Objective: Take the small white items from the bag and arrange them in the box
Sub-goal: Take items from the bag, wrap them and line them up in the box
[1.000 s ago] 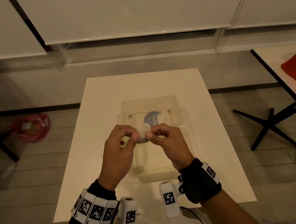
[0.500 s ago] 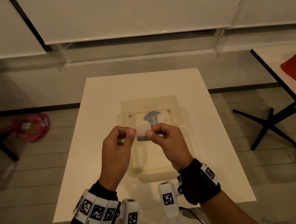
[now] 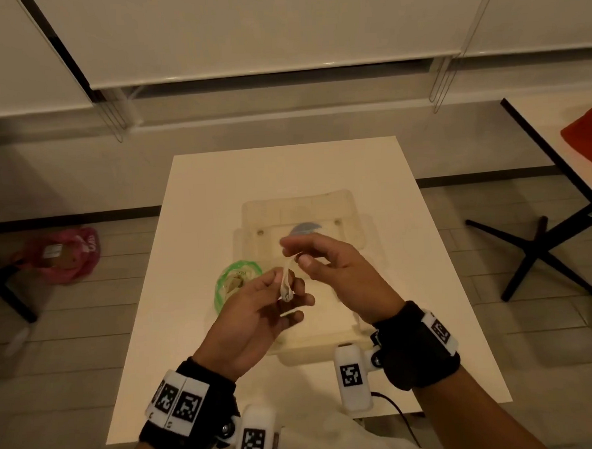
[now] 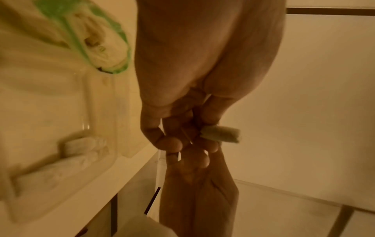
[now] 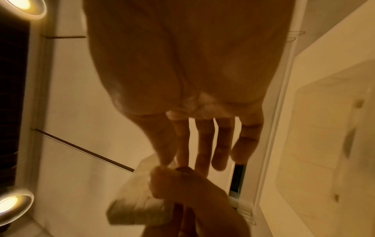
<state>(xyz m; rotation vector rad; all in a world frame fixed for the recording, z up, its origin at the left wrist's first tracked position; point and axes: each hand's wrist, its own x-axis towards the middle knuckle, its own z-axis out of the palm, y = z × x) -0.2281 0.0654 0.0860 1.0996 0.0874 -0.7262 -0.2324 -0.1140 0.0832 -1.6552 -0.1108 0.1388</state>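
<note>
Small white sachet (image 3: 286, 282), limp and papery, is held in the air between both hands above the near half of the clear plastic box (image 3: 350, 201), which lies open at the middle of the white rectangular table (image 3: 196, 181). Its lower part is pinched by the left hand (image 3: 255, 315), whose remaining fingers are loosely curled; its upper tip is pinched between thumb and forefinger of the right hand (image 3: 338, 273), the other fingers being spread. Just left of the box, the green-rimmed clear plastic bag (image 3: 237, 279) is seen, more white pieces inside. Bare tabletop is left on both sides and beyond the box.
</note>
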